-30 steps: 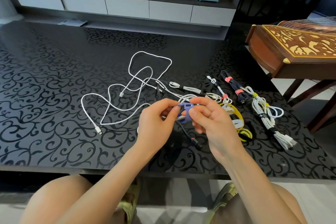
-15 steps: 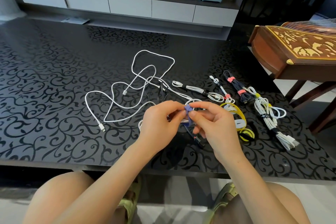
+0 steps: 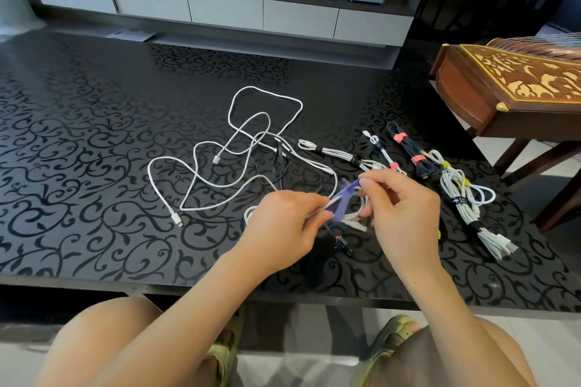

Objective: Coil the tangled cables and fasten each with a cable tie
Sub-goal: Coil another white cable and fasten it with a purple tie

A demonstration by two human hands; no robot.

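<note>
Purple tie stretched longer now; left hand, right hand fingers pinch its ends; soft, light, probably stretchy; grip near tips.

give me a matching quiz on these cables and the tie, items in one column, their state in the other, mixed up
1. purple cable tie
2. dark cable bundle
3. long white cable
4. thick white cable bundle

a. fastened with yellow ties
b. uncoiled, no tie
c. pinched between left hand and right hand
d. fastened with pink ties

Pairs: 1-c, 2-d, 3-b, 4-a
</note>
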